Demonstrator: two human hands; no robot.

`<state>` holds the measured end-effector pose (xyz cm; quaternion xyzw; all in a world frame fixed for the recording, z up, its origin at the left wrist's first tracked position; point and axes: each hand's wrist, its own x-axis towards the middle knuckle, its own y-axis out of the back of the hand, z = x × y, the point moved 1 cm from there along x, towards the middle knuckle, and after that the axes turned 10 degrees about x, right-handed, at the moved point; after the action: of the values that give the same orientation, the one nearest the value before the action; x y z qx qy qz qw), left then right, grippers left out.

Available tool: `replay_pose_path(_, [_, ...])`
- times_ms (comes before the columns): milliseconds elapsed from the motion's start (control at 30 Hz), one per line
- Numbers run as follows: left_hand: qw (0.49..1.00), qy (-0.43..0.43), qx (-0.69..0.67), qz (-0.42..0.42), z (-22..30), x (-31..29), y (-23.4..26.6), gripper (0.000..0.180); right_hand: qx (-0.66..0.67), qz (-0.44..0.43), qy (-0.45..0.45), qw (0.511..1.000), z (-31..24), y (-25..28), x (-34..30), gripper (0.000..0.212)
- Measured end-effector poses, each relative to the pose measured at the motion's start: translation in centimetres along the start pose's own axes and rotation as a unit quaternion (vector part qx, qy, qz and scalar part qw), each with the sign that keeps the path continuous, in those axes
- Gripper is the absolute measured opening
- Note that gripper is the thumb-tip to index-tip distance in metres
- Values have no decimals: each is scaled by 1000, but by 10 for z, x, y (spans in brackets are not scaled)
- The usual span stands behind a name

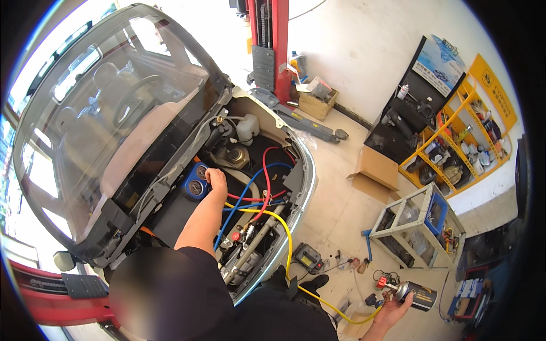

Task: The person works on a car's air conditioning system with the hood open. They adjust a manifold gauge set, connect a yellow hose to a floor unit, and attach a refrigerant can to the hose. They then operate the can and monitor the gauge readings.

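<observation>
My left hand [216, 181] is closed at the right edge of a blue manifold gauge set [197, 183] with two round dials; its fingertips are partly hidden there. The gauge set rests in the car's open engine bay. Red and blue hoses [265, 170] loop from it over the bay. A yellow hose [289, 238] runs down past my body toward my right hand [389, 311]. That hand, low on the right, is wrapped round a black refrigerant can [418, 296], tilted on its side, with a red-handled can tap [384, 283] on its end.
Red lift posts [280, 51] stand behind and at the lower left. A grey metal cart [421, 227], an open cardboard box [375, 173] and a yellow rack [449, 148] stand to the right. A dark boxy device [309, 258] lies on the floor near my feet.
</observation>
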<state>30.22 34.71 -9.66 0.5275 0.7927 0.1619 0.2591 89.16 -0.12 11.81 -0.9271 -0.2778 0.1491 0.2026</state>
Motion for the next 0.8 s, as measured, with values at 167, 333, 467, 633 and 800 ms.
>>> replay_pose_path(167, [992, -79, -2, 101, -2, -20, -21, 53, 3, -23, -4, 1000, 0, -1, 10, 53])
replay_pose_path(333, [991, -85, -11, 101, 5, -22, -10, 30, 2, -31, -8, 999, 1, 1, 11, 52])
replay_pose_path(467, [992, -16, -44, 115, 7, -19, -14, 28, 8, -47, -16, 999, 5, -3, 8, 50])
replay_pose_path(633, [989, 8, -109, 98, -14, -19, -16, 26, 2, -56, -29, 998, 11, -13, 8, 48])
replay_pose_path(800, [874, 42, -420, 242, -35, -98, 37, 44, -2, -42, -6, 999, 9, -25, 6, 48])
